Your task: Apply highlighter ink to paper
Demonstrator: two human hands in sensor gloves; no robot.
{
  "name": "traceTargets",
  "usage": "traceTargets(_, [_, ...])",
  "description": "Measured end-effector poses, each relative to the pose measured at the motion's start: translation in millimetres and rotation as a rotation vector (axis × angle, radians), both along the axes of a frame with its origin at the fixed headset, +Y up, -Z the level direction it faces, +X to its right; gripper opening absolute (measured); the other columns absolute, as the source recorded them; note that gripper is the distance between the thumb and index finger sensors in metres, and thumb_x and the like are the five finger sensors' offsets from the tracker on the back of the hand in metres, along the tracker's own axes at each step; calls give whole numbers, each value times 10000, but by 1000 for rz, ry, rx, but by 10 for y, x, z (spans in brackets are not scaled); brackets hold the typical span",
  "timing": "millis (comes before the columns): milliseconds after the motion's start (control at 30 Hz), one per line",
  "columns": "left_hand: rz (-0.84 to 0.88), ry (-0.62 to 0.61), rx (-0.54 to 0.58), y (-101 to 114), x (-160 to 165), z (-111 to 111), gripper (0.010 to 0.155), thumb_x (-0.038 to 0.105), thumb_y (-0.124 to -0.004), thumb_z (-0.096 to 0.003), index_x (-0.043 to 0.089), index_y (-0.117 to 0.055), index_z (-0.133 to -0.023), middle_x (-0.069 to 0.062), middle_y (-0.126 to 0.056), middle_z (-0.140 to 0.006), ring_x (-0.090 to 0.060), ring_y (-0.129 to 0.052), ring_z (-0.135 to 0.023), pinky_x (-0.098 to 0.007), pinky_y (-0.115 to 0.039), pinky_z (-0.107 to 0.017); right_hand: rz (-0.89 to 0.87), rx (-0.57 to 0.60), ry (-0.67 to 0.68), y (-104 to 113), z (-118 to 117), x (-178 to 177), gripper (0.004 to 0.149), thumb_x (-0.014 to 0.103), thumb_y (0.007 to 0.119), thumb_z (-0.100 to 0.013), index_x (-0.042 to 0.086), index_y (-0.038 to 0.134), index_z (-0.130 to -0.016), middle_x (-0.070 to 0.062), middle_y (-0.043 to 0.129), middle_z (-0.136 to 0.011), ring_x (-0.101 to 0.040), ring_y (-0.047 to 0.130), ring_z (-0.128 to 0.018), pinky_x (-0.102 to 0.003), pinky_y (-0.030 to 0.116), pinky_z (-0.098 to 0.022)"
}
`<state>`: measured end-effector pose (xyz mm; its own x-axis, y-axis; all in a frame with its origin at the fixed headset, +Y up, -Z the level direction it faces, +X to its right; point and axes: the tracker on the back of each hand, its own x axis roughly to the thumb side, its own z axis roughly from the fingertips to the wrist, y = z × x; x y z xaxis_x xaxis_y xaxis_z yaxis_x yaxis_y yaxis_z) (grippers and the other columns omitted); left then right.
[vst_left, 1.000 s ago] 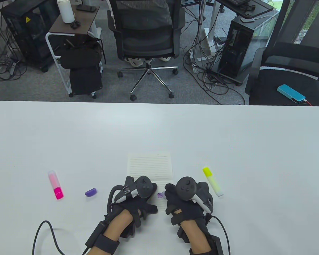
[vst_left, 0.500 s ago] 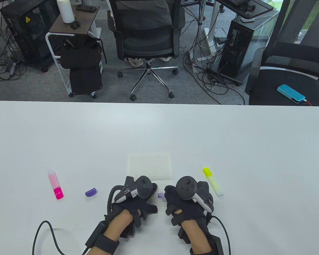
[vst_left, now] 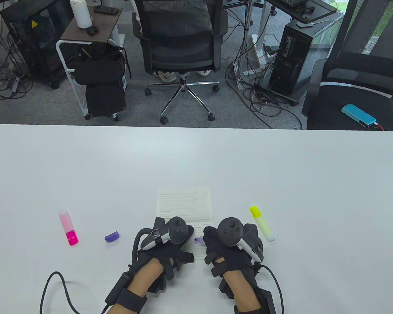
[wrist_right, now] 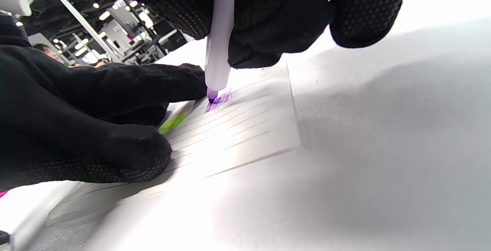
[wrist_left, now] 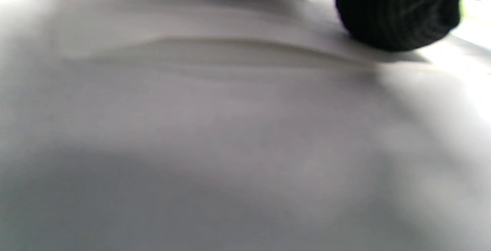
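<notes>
A lined sheet of paper lies on the white table near the front edge. My right hand grips a purple highlighter with its barrel held upright. Its tip touches the paper beside a small purple mark, also seen in the table view as the purple mark. My left hand lies on the lower left part of the sheet with its fingers stretched flat on it. A green mark shows on the paper by those fingers. The left wrist view is blurred, showing only the paper and a gloved fingertip.
The purple cap lies left of my left hand. A pink highlighter lies further left, and a yellow highlighter lies right of my right hand. Office chairs and computer cases stand beyond the table's far edge.
My right hand has edged slightly to the right with the highlighter tip on the paper, and the purple mark has grown a little. The left hand has stayed still.
</notes>
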<state>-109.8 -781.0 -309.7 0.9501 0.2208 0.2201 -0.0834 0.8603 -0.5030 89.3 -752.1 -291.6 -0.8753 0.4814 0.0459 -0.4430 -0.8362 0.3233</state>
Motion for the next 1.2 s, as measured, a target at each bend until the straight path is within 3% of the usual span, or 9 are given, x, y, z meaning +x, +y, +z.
traceTargets(67, [0, 0, -1, -1, 0, -1, 845, 642, -808, -389, 428, -378, -1085, 25, -431, -997, -265, -404, -899, -590, -373, -734, 8, -27, 19, 26, 14, 5, 407, 325, 749, -651, 152, 747, -1019, -157, 905, -768, -277, 912, -443, -577, 724, -578])
traceTargets(233, [0, 0, 0, 1, 1, 0, 845, 641, -807, -390, 425, -379, -1086, 24, -431, -996, -266, -404, -898, -590, -373, -733, 18, 41, -15, 9, -2, 12, 410, 330, 743, -652, 158, 742, -1024, -155, 900, -774, -276, 910, -450, -576, 722, -580])
traceTargets(367, [0, 0, -1, 1, 1, -1, 845, 643, -806, -390, 427, -377, -1085, 25, -431, -996, -266, -403, -898, -589, -373, -734, -4, -40, 10, 20, 10, 43, 404, 326, 748, -652, 157, 746, -1020, -158, 902, -771, -278, 911, -444, -576, 724, -578])
traceTargets(500, [0, -2, -1, 1, 0, -2, 847, 641, -807, -390, 426, -376, -1086, 25, -430, -997, -265, -403, -899, -590, -373, -733, 13, 30, -17, 5, 8, 34, 409, 332, 743, -653, 164, 740, -1026, -154, 897, -779, -271, 911, -451, -571, 725, -579])
traceTargets(667, [0, -2, -2, 1, 1, -3, 847, 639, -810, -390, 425, -377, -1086, 24, -430, -996, -266, -403, -898, -590, -372, -734, 11, -30, 11, 37, 27, 39, 405, 327, 751, -650, 155, 750, -1017, -157, 904, -768, -277, 912, -440, -575, 726, -575])
traceTargets(800, [0, -2, -1, 1, 0, -2, 846, 640, -808, -390, 426, -377, -1086, 25, -430, -996, -265, -404, -898, -589, -373, -734, 13, 19, 1, 18, 12, 15, 407, 332, 747, -650, 163, 746, -1021, -154, 902, -773, -275, 911, -446, -573, 725, -577])
traceTargets(1200, [0, -2, -1, 0, -1, -3, 849, 639, -809, -389, 425, -375, -1087, 25, -430, -997, -266, -403, -898, -589, -373, -733, 37, 5, -1, 42, 38, 5, 405, 329, 750, -650, 158, 749, -1018, -154, 905, -767, -275, 911, -441, -572, 725, -575])
